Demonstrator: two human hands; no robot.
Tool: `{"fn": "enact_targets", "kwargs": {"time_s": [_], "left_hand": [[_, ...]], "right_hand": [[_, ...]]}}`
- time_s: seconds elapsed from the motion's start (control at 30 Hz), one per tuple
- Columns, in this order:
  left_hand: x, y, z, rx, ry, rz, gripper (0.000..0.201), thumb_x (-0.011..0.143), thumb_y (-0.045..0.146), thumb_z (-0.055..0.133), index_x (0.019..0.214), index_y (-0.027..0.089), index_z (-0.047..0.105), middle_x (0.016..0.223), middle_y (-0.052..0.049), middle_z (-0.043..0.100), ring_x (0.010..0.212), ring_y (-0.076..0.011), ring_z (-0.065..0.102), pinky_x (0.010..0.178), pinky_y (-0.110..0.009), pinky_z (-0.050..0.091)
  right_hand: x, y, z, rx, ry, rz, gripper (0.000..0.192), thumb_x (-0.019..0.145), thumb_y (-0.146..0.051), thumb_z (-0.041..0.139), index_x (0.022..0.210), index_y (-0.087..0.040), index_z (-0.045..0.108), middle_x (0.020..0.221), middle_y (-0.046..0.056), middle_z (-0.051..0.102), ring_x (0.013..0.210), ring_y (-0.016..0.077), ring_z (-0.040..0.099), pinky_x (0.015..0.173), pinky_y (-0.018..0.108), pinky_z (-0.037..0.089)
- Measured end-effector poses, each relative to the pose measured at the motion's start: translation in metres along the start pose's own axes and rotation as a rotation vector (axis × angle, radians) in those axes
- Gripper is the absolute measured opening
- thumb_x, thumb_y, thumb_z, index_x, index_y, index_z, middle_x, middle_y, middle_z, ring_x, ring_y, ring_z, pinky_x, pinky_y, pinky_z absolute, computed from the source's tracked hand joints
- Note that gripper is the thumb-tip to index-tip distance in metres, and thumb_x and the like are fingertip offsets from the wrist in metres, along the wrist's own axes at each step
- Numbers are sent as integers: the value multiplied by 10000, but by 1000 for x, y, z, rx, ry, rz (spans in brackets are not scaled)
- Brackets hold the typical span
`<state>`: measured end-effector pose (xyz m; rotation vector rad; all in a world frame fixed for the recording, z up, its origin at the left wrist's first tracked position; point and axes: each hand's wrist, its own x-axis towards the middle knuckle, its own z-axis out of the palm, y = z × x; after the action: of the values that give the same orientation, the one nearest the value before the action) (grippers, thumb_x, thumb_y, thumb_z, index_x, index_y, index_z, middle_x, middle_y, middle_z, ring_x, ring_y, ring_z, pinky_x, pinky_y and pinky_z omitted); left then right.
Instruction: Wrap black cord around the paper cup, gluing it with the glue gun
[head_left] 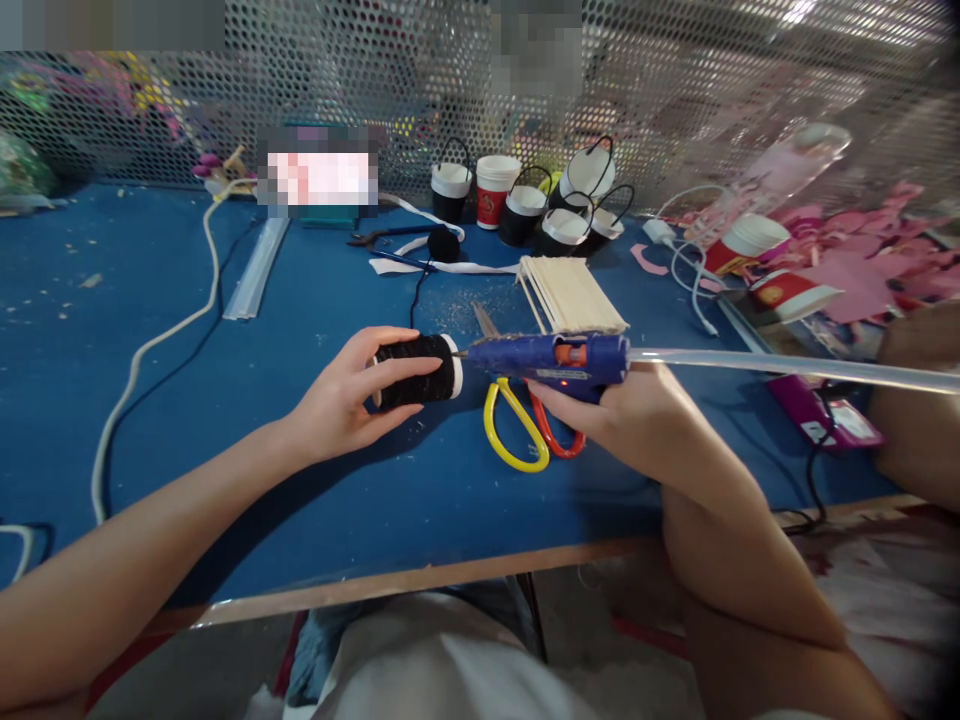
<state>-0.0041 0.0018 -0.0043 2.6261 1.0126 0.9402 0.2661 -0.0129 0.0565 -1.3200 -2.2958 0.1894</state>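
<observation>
While my curled left hand [346, 388] holds the black cup [424, 390] sideways, white rim [457, 378] facing right, my right hand [634, 412] grips the blue glue gun [521, 355], tip [463, 354] by that rim.

Modestly and fairly evenly lit across the matte blue tabletop [390, 500], dimmer below its front edge. Glaring white at upper right, against the perforated silver metal mesh [375, 90]; gleaming along the long translucent glue stick [750, 363] and on the clear plastic bottle [787, 170]. Washed out on the small glowing pink-white screen [319, 178], pixelated around its border. Blocky also at top left and top centre. Softly shadowed beneath the bare left forearm [172, 525]. Bowed and smeared toward the right, blackened at that edge. Clear enough on the blue plastic glue gun [525, 360], soft on the pale cloth garment [450, 670].
</observation>
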Motion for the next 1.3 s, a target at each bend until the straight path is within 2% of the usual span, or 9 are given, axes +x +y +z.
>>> {"fn": "enact_targets", "kwargs": {"time_s": [0.13, 0.3, 0.43, 0.7, 0.97, 1.2, 1.3], "left_hand": [[1, 0, 1, 47, 13, 61, 360, 807, 202, 603, 1160, 227, 536, 1265, -126, 452, 1153, -256, 473, 923, -419, 462], [2, 1, 1, 86, 29, 109, 355, 806, 182, 600, 1147, 252, 536, 1244, -110, 454, 1141, -252, 478, 929, -437, 461], [3, 2, 1, 100, 42, 145, 357, 801, 160, 601, 1140, 252, 536, 1234, -111, 453, 1141, -256, 476, 937, -444, 454], [3, 1, 2, 107, 28, 167, 381, 799, 155, 604, 1154, 269, 525, 1250, -111, 441, 1159, -265, 459, 945, -463, 443], [1, 1, 2, 89, 19, 175, 405, 779, 139, 629, 1149, 281, 547, 1269, -113, 452, 1162, -272, 454, 941, -479, 444], [3, 3, 2, 98, 4, 194, 382, 794, 132, 605, 1144, 271, 538, 1264, -116, 443, 1164, -267, 450, 944, -472, 446], [3, 2, 1, 71, 21, 155, 361, 797, 144, 606, 1138, 244, 542, 1252, -123, 450, 1151, -260, 463, 938, -447, 452]], "right_hand": [[1, 0, 2, 19, 9, 58, 221, 788, -332, 486, 747, -184, 646, 569, 39, 560, 515, 158, 500, 515, 309, 417], [0, 1, 3, 70, 12, 77, 138, 773, -330, 551, 765, -211, 622, 697, 44, 632, 653, 193, 585, 626, 336, 471], [1, 2, 4, 90, -8, 105, 161, 780, -352, 543, 775, -202, 603, 690, 39, 627, 637, 189, 578, 600, 330, 469], [2, 7, 7, 80, -16, 53, 195, 786, -330, 529, 844, -181, 641, 750, 53, 665, 715, 203, 605, 692, 348, 490], [3, 7, 10, 150, -1, 113, 202, 771, -310, 585, 890, -172, 673, 847, 62, 690, 801, 225, 626, 775, 382, 491], [5, 7, 10, 170, -17, 128, 198, 766, -295, 583, 898, -175, 669, 845, 54, 690, 762, 209, 621, 751, 367, 500], [4, 6, 9, 151, -9, 111, 173, 775, -301, 565, 860, -180, 654, 800, 55, 676, 738, 211, 611, 726, 369, 496]]}}
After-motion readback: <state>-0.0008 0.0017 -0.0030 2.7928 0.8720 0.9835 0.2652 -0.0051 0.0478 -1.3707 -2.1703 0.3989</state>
